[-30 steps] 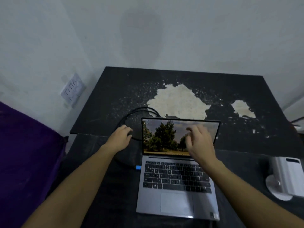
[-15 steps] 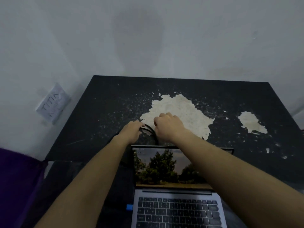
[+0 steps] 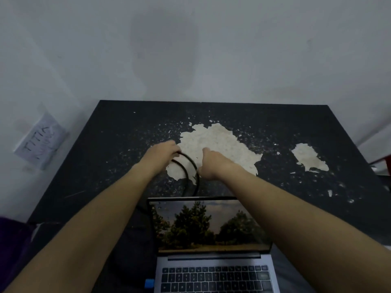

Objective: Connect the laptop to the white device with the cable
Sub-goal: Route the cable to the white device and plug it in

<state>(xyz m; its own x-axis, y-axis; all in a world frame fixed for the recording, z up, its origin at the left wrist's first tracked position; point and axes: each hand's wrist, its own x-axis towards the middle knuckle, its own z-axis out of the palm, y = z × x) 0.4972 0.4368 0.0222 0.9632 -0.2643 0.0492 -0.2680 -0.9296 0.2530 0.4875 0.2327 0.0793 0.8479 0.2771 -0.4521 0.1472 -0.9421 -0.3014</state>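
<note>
We reach both bare arms past the open grey laptop with the tree picture on its screen (image 3: 211, 227), which sits at six o'clock on the black tabletop with pale worn patches (image 3: 118, 144). Beyond the lid, near the centre of the table, lies the looped black round cable (image 3: 188, 166); its coils arc over the edge of the largest pale patch and drop down behind the top rim of the screen at about six o'clock from the loop.

Our left hand (image 3: 163, 154) lies at ten o'clock from the loop, fingers curled down where the cable's upper arc begins; the strand comes out from under the fingertips, so the hand appears closed on the cable, though the grip itself is hidden by the back of the hand. Our right hand (image 3: 213, 166) lies at three o'clock from the loop, just beside the outer coil, knuckles up and fingers bent under. We cannot tell whether it touches or pinches the cable, since the fingertips are hidden.

At seven o'clock from the laptop's keyboard a small blue plug (image 3: 149, 283) stands against the laptop's left edge. On the wall at nine o'clock hangs a white paper note with handwriting (image 3: 40, 142). A purple cloth (image 3: 10, 240) fills the far corner at eight o'clock.
</note>
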